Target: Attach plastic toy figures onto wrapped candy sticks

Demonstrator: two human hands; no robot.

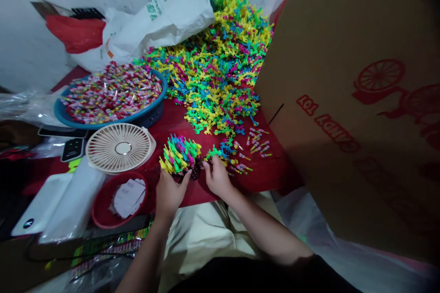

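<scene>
Spiky plastic bunch [179, 155] sits just above the person's hands, its yellow, green, blue and pink arms bristling out from a dark, knobbly base [195, 172]. The left hand [169, 194] cups it from below, with the thumb pressed up against its underside and the fingers curled out of sight behind it. The right hand [217, 176] is just beside it, fingers bunched close together at the base, though whether they pinch anything cannot be told. Loose green and blue plastic pieces [216, 152] lie by those fingertips on the red-covered bench [264, 176], with small striped sticks [257, 146] scattered nearby. To the left are a red plastic basket [103, 219] holding papers, a round cream fan [118, 148] with a ribbed grille, and white packets [58, 206]. Farther on, a blue tray [161, 87] brims with shiny wrapped candies. Behind the hands, a huge tangled heap of plastic pieces [216, 68] spreads against a crumpled white sack [165, 18]. A tall cardboard box [343, 100] printed in red blocks the right side.
</scene>
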